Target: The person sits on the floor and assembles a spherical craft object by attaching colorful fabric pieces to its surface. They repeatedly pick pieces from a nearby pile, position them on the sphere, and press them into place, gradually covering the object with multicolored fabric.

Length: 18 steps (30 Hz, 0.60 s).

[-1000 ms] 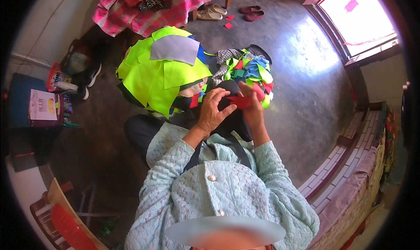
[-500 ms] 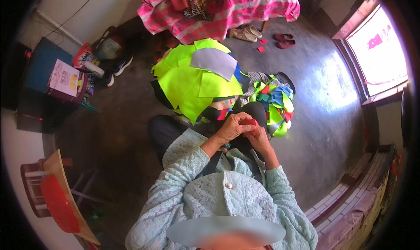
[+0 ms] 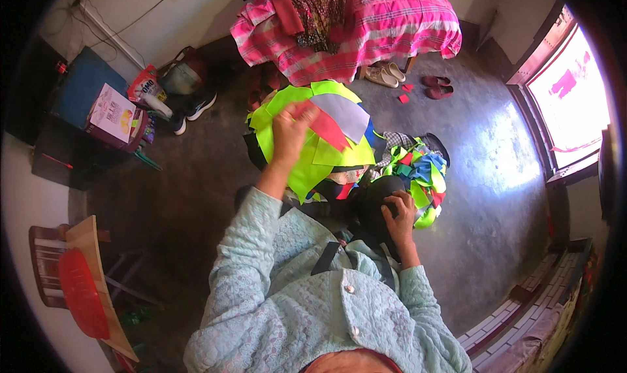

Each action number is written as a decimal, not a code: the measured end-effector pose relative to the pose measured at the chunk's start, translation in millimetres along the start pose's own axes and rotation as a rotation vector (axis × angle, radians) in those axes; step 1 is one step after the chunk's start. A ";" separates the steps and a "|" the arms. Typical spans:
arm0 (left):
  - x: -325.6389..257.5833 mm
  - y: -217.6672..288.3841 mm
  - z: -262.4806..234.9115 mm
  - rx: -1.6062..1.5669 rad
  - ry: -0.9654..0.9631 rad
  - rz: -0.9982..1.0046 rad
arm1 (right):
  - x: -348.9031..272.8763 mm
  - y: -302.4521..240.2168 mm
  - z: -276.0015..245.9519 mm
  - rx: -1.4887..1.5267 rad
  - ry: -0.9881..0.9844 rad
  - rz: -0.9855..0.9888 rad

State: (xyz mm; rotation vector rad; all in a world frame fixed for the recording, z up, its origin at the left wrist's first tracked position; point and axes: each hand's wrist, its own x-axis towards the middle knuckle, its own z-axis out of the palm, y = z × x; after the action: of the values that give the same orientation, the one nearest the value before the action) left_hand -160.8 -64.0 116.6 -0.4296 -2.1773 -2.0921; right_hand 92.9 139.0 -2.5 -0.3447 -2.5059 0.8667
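A red cloth piece point(image 3: 330, 130) lies slantwise over a pile of bright yellow-green cloth pieces point(image 3: 287, 161). At its upper left end, my left hand point(image 3: 289, 130) is closed on the red cloth, slightly blurred. A pale grey cloth piece point(image 3: 344, 115) lies beside the red one on the pile. To the right, my right hand point(image 3: 400, 215) rests on my dark-trousered knee point(image 3: 373, 210), fingers bent and apart, nothing visible in them. Just beyond it sits a smaller heap of mixed scraps point(image 3: 418, 177) in green, blue, red and yellow.
A bed point(image 3: 398, 20) with a pink checked cover stands ahead, with beige shoes point(image 3: 382, 76) and dark red shoes point(image 3: 437, 87) near it. Two red scraps point(image 3: 403, 98) lie on the floor. A box point(image 3: 112, 115) stands on a dark cabinet at left; a wooden chair point(image 3: 49, 265) is lower left.
My hands have parted. The left has moved forward and left, and the red cloth, earlier compact between both hands, now stretches over the pile. My right hand has dropped to my knee.
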 end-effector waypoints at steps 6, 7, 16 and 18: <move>88.8 13.1 -62.0 0.210 0.279 0.195 | -3.1 -3.0 6.3 -0.035 0.025 -0.007; 102.5 5.6 -68.2 0.209 0.332 0.231 | -3.6 -2.5 7.0 -0.036 0.034 -0.016; 80.8 -61.1 -20.8 0.732 0.250 0.164 | -6.1 4.0 9.1 -0.063 0.065 -0.044; 61.9 -99.9 -10.5 0.784 0.042 0.098 | -4.7 4.6 9.1 -0.058 0.043 -0.045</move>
State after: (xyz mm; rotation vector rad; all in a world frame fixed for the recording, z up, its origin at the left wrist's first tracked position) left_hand -247.7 -68.0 36.8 -0.3824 -2.6302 -1.0400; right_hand 92.7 136.0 -13.3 -0.3211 -2.4927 0.7627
